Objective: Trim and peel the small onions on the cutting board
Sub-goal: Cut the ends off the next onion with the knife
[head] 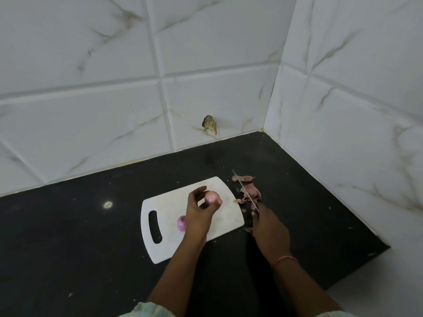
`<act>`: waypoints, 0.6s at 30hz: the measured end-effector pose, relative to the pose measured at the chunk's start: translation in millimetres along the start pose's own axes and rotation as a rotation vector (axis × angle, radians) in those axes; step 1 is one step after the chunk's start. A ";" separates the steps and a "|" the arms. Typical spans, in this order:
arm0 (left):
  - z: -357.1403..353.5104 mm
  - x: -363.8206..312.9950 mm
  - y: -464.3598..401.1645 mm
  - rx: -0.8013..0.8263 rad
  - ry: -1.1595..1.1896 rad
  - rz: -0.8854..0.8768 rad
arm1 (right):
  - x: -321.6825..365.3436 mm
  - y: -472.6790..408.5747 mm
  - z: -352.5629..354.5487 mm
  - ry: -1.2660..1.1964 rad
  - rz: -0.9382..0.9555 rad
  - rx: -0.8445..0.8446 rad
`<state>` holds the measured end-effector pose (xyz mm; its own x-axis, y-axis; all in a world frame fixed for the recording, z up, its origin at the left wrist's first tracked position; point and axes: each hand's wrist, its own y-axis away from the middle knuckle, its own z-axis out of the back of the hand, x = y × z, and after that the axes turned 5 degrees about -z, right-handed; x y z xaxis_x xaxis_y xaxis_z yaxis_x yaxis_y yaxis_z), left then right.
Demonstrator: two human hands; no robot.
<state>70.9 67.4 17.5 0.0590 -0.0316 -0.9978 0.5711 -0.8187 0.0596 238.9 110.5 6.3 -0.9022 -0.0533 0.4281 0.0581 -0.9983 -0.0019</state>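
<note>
A white cutting board (164, 209) with a handle slot lies on the black counter. My left hand (201, 211) holds a small pinkish onion (211, 197) in its fingertips above the board. A peeled purple onion (181, 223) lies on the board just left of that wrist. My right hand (267, 227) grips a knife (246, 194) off the board's right edge, the thin blade pointing away over a pile of onion skins (250, 191).
The black counter (80, 236) runs into a corner of white marble-look tiled walls (343, 110). A chipped spot with debris (209, 125) marks the back wall. Small skin scraps dot the counter.
</note>
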 end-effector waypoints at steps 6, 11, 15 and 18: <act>-15.2 21.1 -5.3 0.064 -0.139 -0.076 | -3.7 6.5 0.4 -0.217 0.002 -0.024; -15.8 46.1 -10.2 0.153 -0.364 -0.136 | 5.9 14.3 -10.7 -0.434 -0.021 0.107; -13.5 51.9 -6.9 0.163 -0.391 -0.204 | 12.5 19.1 -17.5 -0.434 -0.038 0.109; -15.4 55.1 -6.3 0.133 -0.393 -0.198 | 16.9 21.6 -17.4 -0.411 -0.044 0.091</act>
<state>83.1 79.6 -37.4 -0.3703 -0.0607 -0.9269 0.4284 -0.8966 -0.1124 217.5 87.7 -2.2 -0.6598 0.0214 0.7512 0.0775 -0.9923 0.0963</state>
